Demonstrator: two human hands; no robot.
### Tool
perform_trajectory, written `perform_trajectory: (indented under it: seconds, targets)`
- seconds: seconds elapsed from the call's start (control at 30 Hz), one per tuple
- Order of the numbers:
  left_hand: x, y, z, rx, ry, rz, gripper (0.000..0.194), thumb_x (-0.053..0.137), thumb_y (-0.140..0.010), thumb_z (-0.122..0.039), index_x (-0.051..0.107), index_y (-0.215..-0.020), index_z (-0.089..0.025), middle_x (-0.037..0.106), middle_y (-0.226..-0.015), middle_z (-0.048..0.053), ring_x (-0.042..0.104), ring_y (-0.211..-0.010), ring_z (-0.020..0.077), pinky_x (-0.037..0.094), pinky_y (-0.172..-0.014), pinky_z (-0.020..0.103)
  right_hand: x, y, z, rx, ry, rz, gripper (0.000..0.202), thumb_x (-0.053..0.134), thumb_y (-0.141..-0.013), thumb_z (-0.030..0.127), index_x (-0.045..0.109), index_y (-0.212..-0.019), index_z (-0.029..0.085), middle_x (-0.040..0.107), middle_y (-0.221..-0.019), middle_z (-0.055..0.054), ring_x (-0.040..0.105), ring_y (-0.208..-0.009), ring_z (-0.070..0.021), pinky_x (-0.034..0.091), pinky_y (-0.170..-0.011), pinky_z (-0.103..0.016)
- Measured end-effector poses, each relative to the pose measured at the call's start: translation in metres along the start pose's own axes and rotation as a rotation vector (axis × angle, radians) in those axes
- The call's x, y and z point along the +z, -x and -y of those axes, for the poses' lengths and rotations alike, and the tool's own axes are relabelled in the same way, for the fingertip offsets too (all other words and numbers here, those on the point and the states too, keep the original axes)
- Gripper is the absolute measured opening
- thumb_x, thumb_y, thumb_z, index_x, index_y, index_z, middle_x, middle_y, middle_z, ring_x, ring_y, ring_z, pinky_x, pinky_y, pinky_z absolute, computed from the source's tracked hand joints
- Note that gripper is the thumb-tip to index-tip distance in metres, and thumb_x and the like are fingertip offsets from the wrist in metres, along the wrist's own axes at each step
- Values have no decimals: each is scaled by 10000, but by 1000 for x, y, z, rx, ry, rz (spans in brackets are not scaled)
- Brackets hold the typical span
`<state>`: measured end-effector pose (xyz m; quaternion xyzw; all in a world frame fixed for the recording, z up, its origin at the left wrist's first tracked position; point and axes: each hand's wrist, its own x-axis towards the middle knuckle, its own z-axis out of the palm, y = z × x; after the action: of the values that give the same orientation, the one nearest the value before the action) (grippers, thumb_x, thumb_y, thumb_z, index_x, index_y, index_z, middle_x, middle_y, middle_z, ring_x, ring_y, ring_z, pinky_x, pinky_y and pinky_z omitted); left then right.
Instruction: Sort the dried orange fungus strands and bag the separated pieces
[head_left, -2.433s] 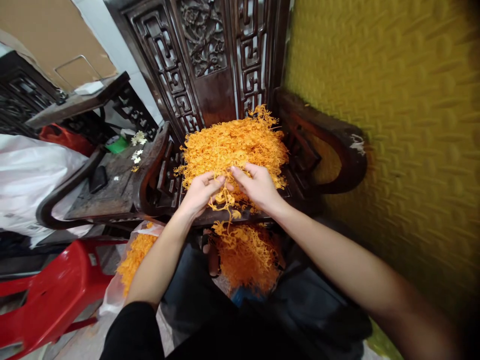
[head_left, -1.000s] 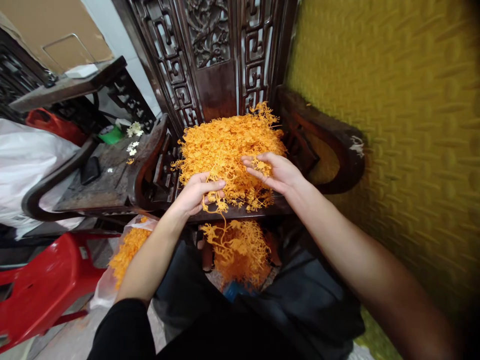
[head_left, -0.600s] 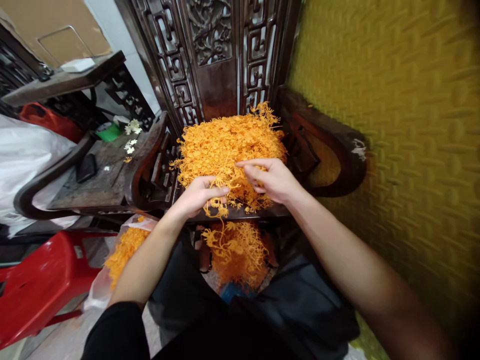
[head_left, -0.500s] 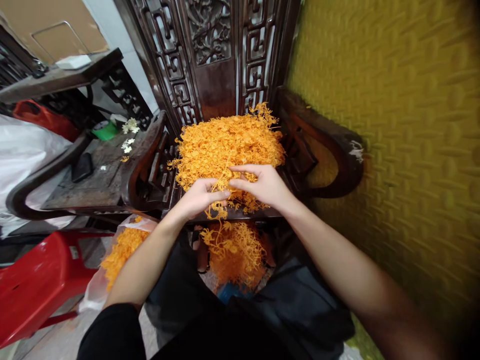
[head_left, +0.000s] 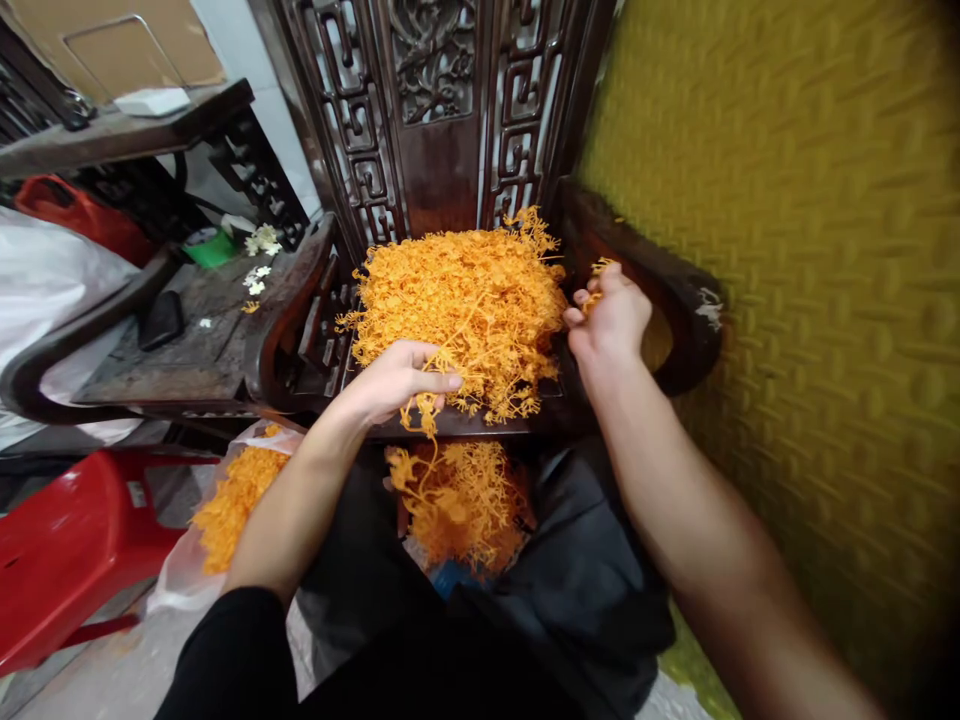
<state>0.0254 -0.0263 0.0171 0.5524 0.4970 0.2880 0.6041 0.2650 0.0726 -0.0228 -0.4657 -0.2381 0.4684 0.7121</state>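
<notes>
A pile of orange, stringy pieces [head_left: 457, 280] is resting on the seat of a carved wooden chair, its rear side lying near the backrest [head_left: 439, 170] and its front fringe reaching close to the seat's front edge [head_left: 487, 430]. The left hand [head_left: 399, 382] is pinching an orange strand [head_left: 428, 402] between thumb and fingers at the pile's front left, the strand hanging past that edge. The right hand [head_left: 613, 315] is curling its fingers around small orange bits [head_left: 592, 300], apart from the pile's right side and just beside the right armrest [head_left: 694, 300]. A narrow gap is separating pile from right armrest; above the pile, open room is extending up to the backrest. The left armrest [head_left: 281, 330] is bounding the other side. Below the edge, a second orange heap [head_left: 465, 510] is sitting between the knees; farther left, a plastic bag [head_left: 176, 580] is holding more orange pieces beside a red chair [head_left: 67, 530].
</notes>
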Motion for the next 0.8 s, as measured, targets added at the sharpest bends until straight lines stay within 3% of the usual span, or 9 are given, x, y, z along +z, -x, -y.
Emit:
perform_trajectory:
  seconds: [0.07, 0.17, 0.23, 0.33, 0.4, 0.47, 0.57, 0.67, 0.8]
  targets:
    - [-3, 0, 4, 11, -22, -52, 251, 845, -723, -381, 703, -683, -178, 645, -563, 16, 393, -394, 61, 180, -401, 226, -7, -5, 11, -1, 58, 101, 289, 739, -832, 290, 479, -732, 210, 648, -773, 7, 472, -494, -59, 202, -371, -167]
    - [-9, -4, 13, 21, -73, -103, 273, 844, -735, -389, 700, -657, -172, 648, -592, 21, 389, -419, 58, 178, -414, 224, -11, 26, 18, 15, 243, 550, 212, 780, -753, 223, 577, -701, 187, 735, -828, -39, 512, -465, -65, 272, -382, -195]
    - [-11, -5, 17, 46, -117, -139, 276, 838, -747, -383, 699, -647, -167, 637, -591, 16, 366, -429, 54, 175, -429, 226, -8, 55, 18, -19, 381, 799, 108, 776, -788, 239, 721, -866, 191, 725, -769, -7, 509, -441, -69, 357, -421, -220]
    - [-11, -4, 17, 75, -183, -192, 270, 816, -768, -379, 706, -656, -159, 629, -577, 8, 345, -440, 59, 187, -444, 230, 0, 82, 14, -56, 558, 982, 280, 714, -886, 306, 797, -1143, 234, 635, -606, 47, 500, -436, -92, 415, -471, -247]
    - [-9, -2, 15, 86, -208, -204, 233, 790, -785, -369, 732, -714, -154, 653, -602, 11, 380, -466, 72, 228, -460, 229, 5, 84, 8, -109, 617, 1006, 257, 722, -899, 367, 832, -1092, 238, 666, -633, 17, 611, -558, -145, 499, -566, -290]
    - [-6, -1, 14, 102, -238, -205, 208, 771, -792, -353, 745, -754, -150, 674, -629, 14, 442, -509, 90, 292, -496, 228, 8, 81, 1, -195, 649, 942, 253, 778, -860, 414, 847, -1029, 238, 772, -847, -44, 730, -839, -227, 576, -774, -379]
    - [-1, 0, 12, 126, -318, -194, 175, 748, -795, -306, 730, -719, -150, 668, -629, 5, 497, -557, 105, 342, -541, 231, 10, 77, -9, -247, 690, 912, 271, 833, -808, 409, 837, -1016, 234, 796, -1107, -84, 725, -1094, -288, 522, -1025, -488]
    - [1, 1, 9, 145, -357, -164, 190, 757, -796, -303, 717, -686, -155, 662, -617, 1, 497, -555, 105, 342, -536, 230, 13, 83, -15, -282, 653, 932, 143, 812, -825, 355, 796, -887, 227, 795, -990, -52, 729, -961, -242, 530, -974, -447]
    - [-3, 2, 3, 116, -252, -99, 303, 793, -805, -410, 693, -668, -159, 682, -625, 24, 486, -511, 91, 314, -485, 226, 19, 77, -19, -289, 497, 655, 194, 786, -847, 369, 672, -778, 227, 696, -798, -14, 656, -798, -177, 524, -753, -333]
